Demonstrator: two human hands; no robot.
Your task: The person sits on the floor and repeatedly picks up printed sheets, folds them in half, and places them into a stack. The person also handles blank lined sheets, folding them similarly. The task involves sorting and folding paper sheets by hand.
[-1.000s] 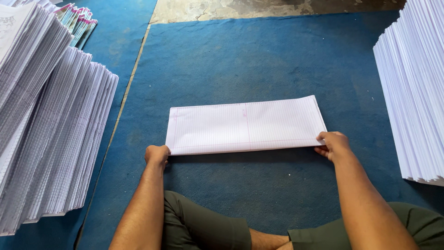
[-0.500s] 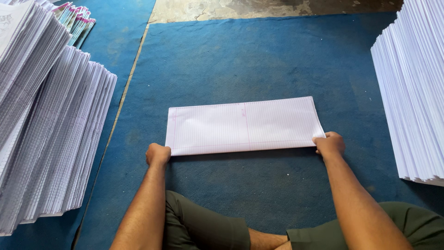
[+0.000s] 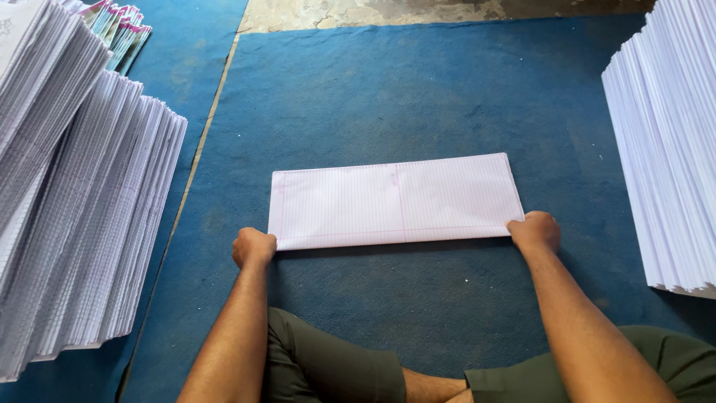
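Floor: blue carpet mat (image 3: 418, 97) covers most of what we see, with a strip of bare cracked concrete (image 3: 447, 11) along its far edge.
Work in hand: our folded ruled sheet (image 3: 395, 201) lies flat on the mat just ahead of our crossed legs, long side toward us.
Progress: the sheet already lies doubled into a long narrow band, near edge straight; we judge the fold made and being pressed or squared, while the sheet has not yet joined any stack.
Left hand: our left hand (image 3: 253, 246) is curled into a loose fist at the near left corner, touching the paper edge.
Right hand: our right hand (image 3: 534, 231) is likewise curled, knuckles up, pinching or pressing the near right corner; which of the two, we cannot tell.
Paper: thin, white, finely lined, a faint pink margin and a centre line across it.
Left stacks: tall fanned piles of ruled sheets (image 3: 82, 216), edges stepped and slumping; coloured covers (image 3: 119, 30) behind.
Right stack: another thick white pile (image 3: 664, 149), well apart.
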